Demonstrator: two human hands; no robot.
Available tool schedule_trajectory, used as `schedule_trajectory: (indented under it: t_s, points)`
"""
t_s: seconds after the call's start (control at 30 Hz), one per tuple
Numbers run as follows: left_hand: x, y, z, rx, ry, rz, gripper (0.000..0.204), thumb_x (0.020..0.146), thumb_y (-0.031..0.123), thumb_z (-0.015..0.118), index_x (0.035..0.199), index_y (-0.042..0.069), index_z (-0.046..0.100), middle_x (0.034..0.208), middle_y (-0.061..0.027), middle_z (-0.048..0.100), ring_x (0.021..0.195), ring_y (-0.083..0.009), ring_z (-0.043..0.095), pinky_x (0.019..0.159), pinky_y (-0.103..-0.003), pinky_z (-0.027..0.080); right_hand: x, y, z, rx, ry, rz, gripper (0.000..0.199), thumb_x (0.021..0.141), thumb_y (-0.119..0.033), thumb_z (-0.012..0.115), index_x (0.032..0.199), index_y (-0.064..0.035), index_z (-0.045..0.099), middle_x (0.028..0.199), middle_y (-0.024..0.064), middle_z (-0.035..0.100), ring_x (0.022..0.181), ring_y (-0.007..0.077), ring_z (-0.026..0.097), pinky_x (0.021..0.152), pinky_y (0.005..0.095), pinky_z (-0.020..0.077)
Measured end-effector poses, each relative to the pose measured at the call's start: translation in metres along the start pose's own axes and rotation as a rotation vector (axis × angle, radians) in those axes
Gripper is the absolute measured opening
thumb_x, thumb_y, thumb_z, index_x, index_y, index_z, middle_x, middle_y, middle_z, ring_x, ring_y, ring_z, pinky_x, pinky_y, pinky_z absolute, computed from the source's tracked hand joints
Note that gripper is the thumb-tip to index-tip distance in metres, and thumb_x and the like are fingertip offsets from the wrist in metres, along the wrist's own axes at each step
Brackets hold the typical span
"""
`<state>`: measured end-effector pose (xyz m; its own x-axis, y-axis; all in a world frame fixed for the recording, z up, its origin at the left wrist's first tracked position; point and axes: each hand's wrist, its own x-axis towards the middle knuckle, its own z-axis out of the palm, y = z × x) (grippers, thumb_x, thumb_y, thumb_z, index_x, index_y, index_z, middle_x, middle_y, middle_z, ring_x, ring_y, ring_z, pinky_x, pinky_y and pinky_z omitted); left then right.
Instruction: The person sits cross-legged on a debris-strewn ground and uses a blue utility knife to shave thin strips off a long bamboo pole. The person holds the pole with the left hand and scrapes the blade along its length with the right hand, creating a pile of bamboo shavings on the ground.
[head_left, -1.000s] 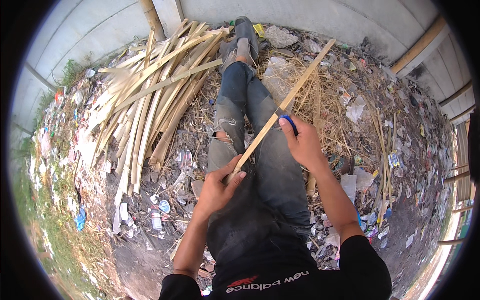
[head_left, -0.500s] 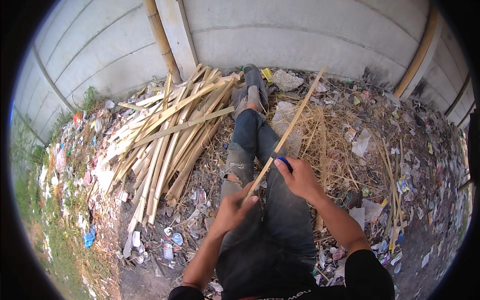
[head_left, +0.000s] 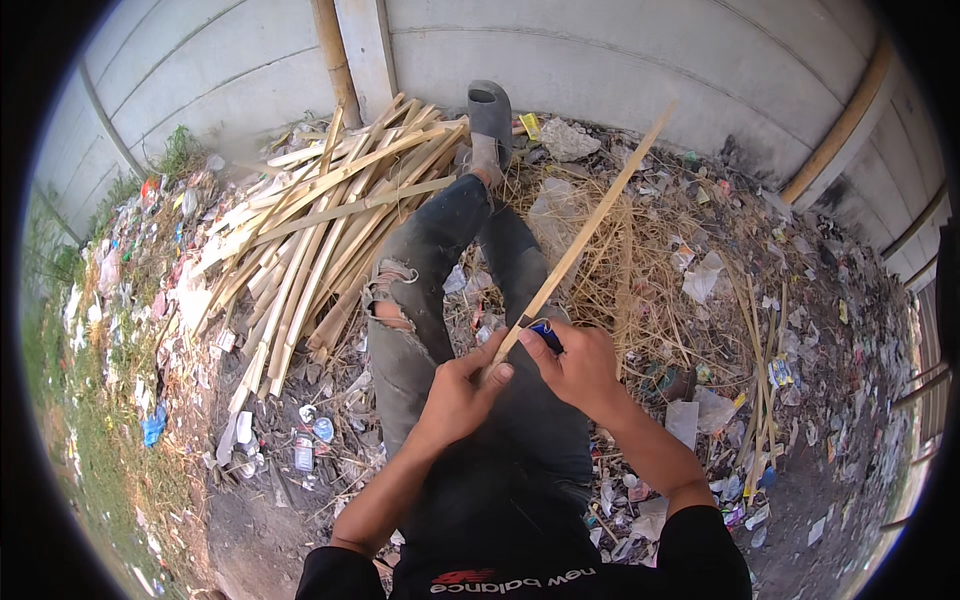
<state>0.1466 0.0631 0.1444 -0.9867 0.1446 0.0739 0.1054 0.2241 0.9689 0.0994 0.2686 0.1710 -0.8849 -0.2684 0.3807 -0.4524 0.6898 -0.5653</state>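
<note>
A long, pale bamboo strip (head_left: 598, 214) slants up and to the right from my lap. My left hand (head_left: 460, 396) is closed round its near end, thumb on top. My right hand (head_left: 584, 374) grips a blue-handled knife (head_left: 544, 335), thumb pressed along it. The knife's short dark blade lies against the strip just ahead of my left fingers; most of the handle is hidden in my palm. Both hands are close together above my thighs. A thin curled shaving shows beside the blade.
A heap of split bamboo strips (head_left: 330, 240) lies to the left of my legs. Thin straw-like shavings (head_left: 600, 290) cover the ground to the right, with several slim strips (head_left: 757, 400) farther right. Litter is scattered all round. A concrete wall (head_left: 600, 55) stands ahead.
My right hand and the knife have drawn back along the strip toward my left hand. My left leg has bent, its knee shifting left and its foot moving up.
</note>
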Motion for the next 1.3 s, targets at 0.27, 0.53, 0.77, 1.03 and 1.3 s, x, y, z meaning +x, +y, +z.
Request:
schedule_trajectory:
  t_s: [0.27, 0.53, 0.77, 1.03, 1.3]
  points:
    - [-0.037, 0.007, -0.001, -0.112, -0.15, -0.231, 0.055, 0.108, 0.03, 0.065, 0.149, -0.006, 0.056, 0.09, -0.0087, 0.068, 0.082, -0.0096, 0.058, 0.078, -0.031, 0.051, -0.039, 0.02, 0.009, 0.703, -0.498, 0.412, 0.054, 0.107, -0.043, 0.064, 0.075, 0.0005, 0.069, 0.056, 0.0052, 0.054, 0.054, 0.0102, 0.05, 0.053, 0.0329, 0.04]
    - [-0.073, -0.021, -0.003, -0.204, -0.026, -0.131, 0.054, 0.1, 0.013, 0.073, 0.148, -0.006, 0.057, 0.121, -0.0169, 0.073, 0.113, -0.0149, 0.064, 0.099, -0.031, 0.05, -0.051, -0.008, 0.039, 0.277, -0.151, 0.054, 0.046, 0.101, -0.043, 0.07, 0.079, -0.0022, 0.07, 0.059, 0.0089, 0.063, 0.051, 0.0229, 0.064, 0.051, 0.0354, 0.0469]
    - [-0.084, -0.021, -0.026, -0.227, -0.049, -0.16, 0.051, 0.1, 0.005, 0.072, 0.148, -0.004, 0.058, 0.116, -0.0052, 0.073, 0.106, -0.0072, 0.058, 0.096, -0.026, 0.049, -0.053, -0.025, 0.057, 0.176, -0.147, -0.072, 0.046, 0.101, -0.042, 0.071, 0.084, 0.0005, 0.071, 0.061, 0.0121, 0.066, 0.054, 0.0273, 0.07, 0.052, 0.0379, 0.0506]
    - [-0.062, -0.007, -0.03, -0.554, -0.084, -0.062, 0.054, 0.103, 0.006, 0.07, 0.152, -0.008, 0.052, 0.122, -0.0043, 0.068, 0.114, -0.0085, 0.056, 0.104, -0.027, 0.045, -0.005, -0.031, 0.016, 0.783, -0.671, 0.384, 0.055, 0.109, -0.042, 0.059, 0.08, 0.0028, 0.072, 0.057, 0.0005, 0.053, 0.053, 0.0105, 0.046, 0.049, 0.0337, 0.0349]
    - [-0.013, 0.021, -0.068, -0.657, 0.03, 0.044, 0.064, 0.102, 0.004, 0.072, 0.159, -0.002, 0.044, 0.106, -0.0023, 0.069, 0.089, -0.0069, 0.063, 0.074, -0.023, 0.055, 0.111, -0.1, -0.029, -0.187, -0.521, -0.28, 0.055, 0.1, -0.054, 0.066, 0.08, -0.0044, 0.075, 0.06, 0.014, 0.063, 0.053, 0.032, 0.065, 0.054, 0.0439, 0.0481]
